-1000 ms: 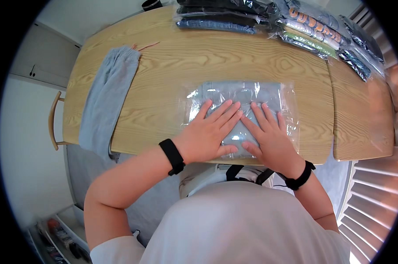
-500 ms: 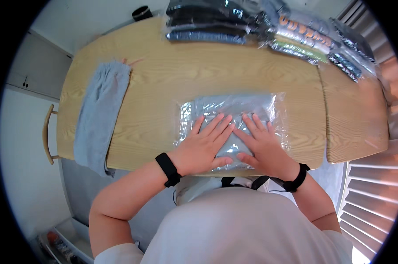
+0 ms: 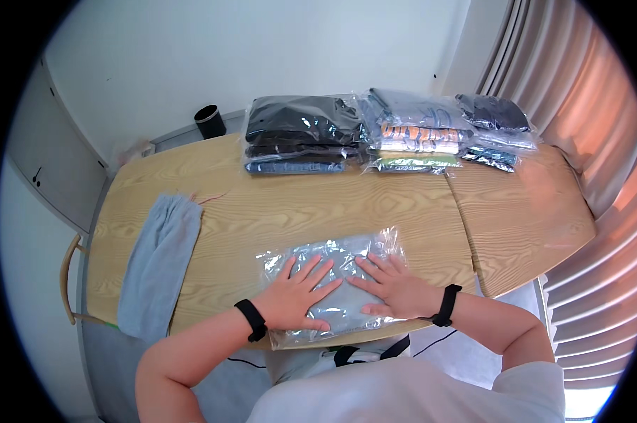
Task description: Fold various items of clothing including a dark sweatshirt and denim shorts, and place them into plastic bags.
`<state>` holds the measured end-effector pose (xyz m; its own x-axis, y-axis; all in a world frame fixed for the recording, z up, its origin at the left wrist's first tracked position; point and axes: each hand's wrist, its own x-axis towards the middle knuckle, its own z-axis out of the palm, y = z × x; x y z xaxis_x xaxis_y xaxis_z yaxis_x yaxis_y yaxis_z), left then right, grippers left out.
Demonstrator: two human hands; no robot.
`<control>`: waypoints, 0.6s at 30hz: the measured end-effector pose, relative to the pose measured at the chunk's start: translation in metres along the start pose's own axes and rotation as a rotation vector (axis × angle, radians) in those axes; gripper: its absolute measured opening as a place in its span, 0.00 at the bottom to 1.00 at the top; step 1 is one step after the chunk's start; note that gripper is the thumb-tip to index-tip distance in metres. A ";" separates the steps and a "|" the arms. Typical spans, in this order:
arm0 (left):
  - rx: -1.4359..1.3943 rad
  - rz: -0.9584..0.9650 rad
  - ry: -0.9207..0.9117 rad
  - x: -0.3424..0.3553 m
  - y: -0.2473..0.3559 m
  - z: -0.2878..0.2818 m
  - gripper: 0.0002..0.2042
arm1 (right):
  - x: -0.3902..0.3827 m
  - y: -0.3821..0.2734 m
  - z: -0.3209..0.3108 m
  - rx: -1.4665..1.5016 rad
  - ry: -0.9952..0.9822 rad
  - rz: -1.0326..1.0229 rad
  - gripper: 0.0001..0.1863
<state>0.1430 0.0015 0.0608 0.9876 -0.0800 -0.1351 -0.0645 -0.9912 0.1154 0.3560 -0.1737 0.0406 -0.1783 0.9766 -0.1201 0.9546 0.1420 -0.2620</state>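
Note:
A clear plastic bag with folded grey clothing inside lies flat at the table's near edge. My left hand rests palm down on its left part, fingers spread. On the right part lies my right hand, flat as well, with its fingers apart. Both hands press on the plastic and grip nothing. Off to the left, a pair of grey trousers, folded lengthwise, lies unbagged, its lower end at the near edge and reddish cords by its gathered waist.
Stacks of bagged dark clothes, bagged lighter clothes and a smaller bagged pile stand along the far side of the wooden table. Behind it is a black bin. A wooden chair is at the left, a curtain at the right.
The view has tilted up, showing more of the wall and the stacks. Both hands stay flat on the bag, with small shifts of the fingers.

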 end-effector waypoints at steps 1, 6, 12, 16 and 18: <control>-0.020 -0.001 -0.013 0.000 -0.002 0.003 0.43 | 0.001 0.001 0.001 0.042 -0.001 -0.011 0.34; -0.075 -0.023 -0.032 0.005 -0.004 0.003 0.43 | 0.006 0.007 0.006 0.090 -0.002 -0.020 0.34; -0.082 -0.035 -0.003 0.011 -0.006 0.004 0.42 | 0.008 0.014 0.007 0.117 0.012 -0.033 0.35; -0.105 -0.052 0.011 0.010 -0.005 0.006 0.41 | 0.007 0.013 0.009 0.146 0.010 -0.027 0.34; -0.109 -0.064 0.009 0.010 -0.005 0.005 0.40 | 0.008 0.015 0.015 0.138 0.018 -0.032 0.35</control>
<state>0.1522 0.0052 0.0538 0.9905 -0.0159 -0.1367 0.0137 -0.9769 0.2132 0.3656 -0.1656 0.0216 -0.2024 0.9749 -0.0926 0.9063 0.1506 -0.3949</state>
